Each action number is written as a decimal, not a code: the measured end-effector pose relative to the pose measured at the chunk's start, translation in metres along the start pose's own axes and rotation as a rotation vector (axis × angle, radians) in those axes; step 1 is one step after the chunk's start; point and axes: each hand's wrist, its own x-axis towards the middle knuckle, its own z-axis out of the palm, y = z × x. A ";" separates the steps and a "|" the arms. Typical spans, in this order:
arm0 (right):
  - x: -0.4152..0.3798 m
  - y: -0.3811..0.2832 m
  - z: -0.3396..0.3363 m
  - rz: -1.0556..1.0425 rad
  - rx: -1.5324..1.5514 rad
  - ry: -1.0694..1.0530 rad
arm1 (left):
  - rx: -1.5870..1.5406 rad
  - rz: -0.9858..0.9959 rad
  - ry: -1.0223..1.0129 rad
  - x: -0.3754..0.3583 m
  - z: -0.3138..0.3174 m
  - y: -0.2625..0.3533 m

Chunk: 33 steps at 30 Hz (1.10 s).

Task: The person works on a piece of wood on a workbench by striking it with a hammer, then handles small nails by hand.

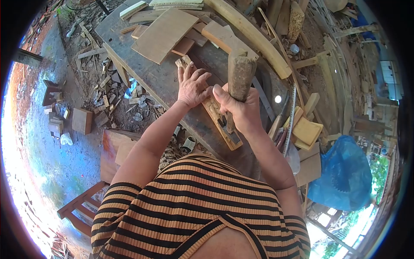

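Note:
A narrow strip of wood (214,113) lies lengthwise on the worn workbench (161,84), its near end close to the bench's front edge. My left hand (193,86) rests on the strip's far part, fingers spread and pointing away from me. My right hand (242,108) is wrapped round a thick, rough wooden tool (241,75), held upright above the bench just right of the strip. Below this fist a slim dark piece reaches down towards the strip; whether it belongs to the tool I cannot tell.
Flat boards (166,34) and a long curved beam (254,36) lie across the bench's far side. A saw blade (291,121) and yellowish wood blocks (307,131) are at the right, near a blue plastic bag (345,172). Wood scraps litter the ground left.

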 end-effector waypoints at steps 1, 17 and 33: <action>-0.001 0.002 -0.002 -0.007 -0.020 -0.016 | 0.001 0.001 -0.005 -0.001 -0.001 0.000; -0.046 0.017 -0.037 -0.200 -0.026 0.031 | -0.054 0.065 -0.036 0.000 0.010 0.013; -0.096 0.027 -0.068 -0.308 0.124 -0.120 | -0.064 0.108 -0.074 -0.002 0.010 0.030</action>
